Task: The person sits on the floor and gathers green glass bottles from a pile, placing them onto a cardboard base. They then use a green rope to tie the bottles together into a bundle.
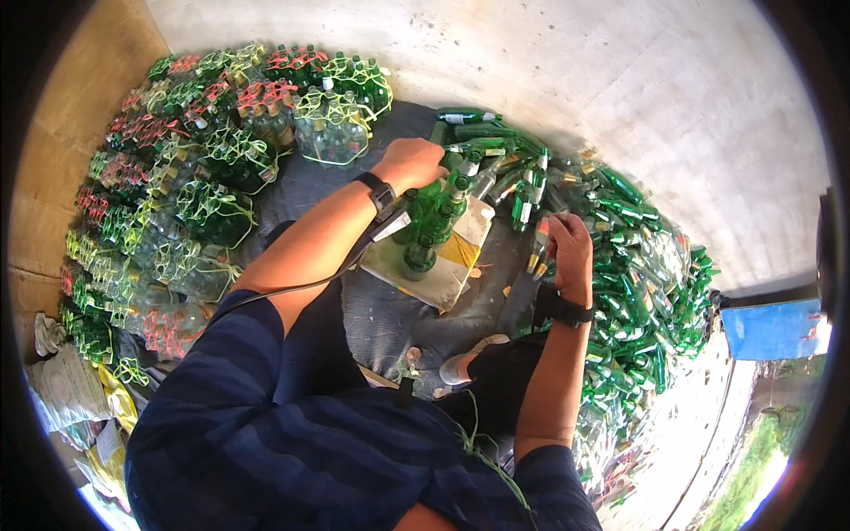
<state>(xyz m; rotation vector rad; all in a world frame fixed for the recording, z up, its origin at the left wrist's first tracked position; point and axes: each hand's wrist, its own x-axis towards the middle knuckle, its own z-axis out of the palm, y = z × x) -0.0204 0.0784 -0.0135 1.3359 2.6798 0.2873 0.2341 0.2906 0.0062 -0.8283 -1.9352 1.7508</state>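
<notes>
Several green glass bottles (420, 255) stand upright and close together on a flat, worn board (435, 282) with a yellow patch. Over the far left side of this group is my left hand (412, 162), fingers curled down by a green bottle; its grip is hidden. My right hand (571, 247) is at the near left edge of the loose bottle pile, with bent fingers beside a clear glass bottle (541, 237) that has a reddish label. Whether those fingers grip it cannot be made out. Each wrist wears a black band or watch.
Bundles of upright bottles (332, 129) tied with yellow-green and red plastic string fill the left side. Loose green and clear bottles (631, 279) are heaped along the right. A pale wall (531, 60) curves behind. Sacks (70, 388) lie at lower left; dark sheeting (378, 325) covers the floor.
</notes>
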